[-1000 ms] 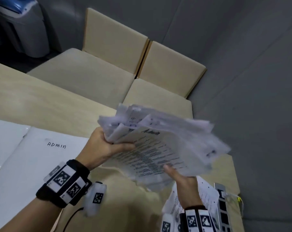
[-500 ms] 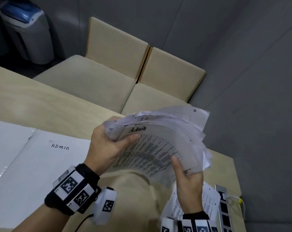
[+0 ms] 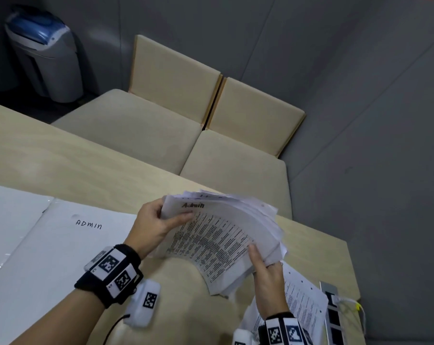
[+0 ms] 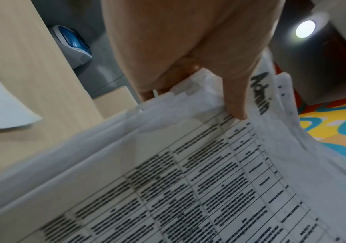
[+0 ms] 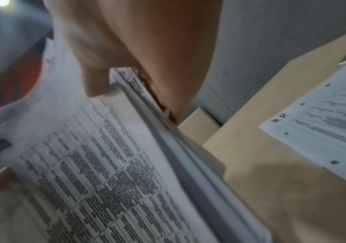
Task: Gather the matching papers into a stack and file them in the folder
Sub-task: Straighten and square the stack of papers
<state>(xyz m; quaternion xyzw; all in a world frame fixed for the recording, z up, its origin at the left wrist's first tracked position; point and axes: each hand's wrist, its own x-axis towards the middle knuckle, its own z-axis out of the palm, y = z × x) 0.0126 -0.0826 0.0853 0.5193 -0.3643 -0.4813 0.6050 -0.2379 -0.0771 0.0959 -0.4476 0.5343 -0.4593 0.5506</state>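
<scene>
Both hands hold a thick stack of printed papers (image 3: 225, 235) above the table; its top sheet is headed "Admin" and carries a table of text. My left hand (image 3: 158, 222) grips the stack's upper left corner, thumb on top (image 4: 235, 105). At the lower right edge my right hand (image 3: 263, 267) pinches the same stack (image 5: 138, 148), thumb on the top sheet. The open white folder (image 3: 61, 257), hand-lettered "ADMIN", lies flat on the table to the left.
Other punched sheets (image 3: 303, 302), one marked "H.R", lie on the wooden table (image 3: 74, 165) under my right wrist. A power strip (image 3: 333, 314) sits at the table's right edge. Two beige seats (image 3: 161, 125) and a grey bin (image 3: 46, 56) stand beyond.
The fanned, loose sheets have been drawn together into a tidier stack. The stack has come lower and nearer the table, with both hands still holding it.
</scene>
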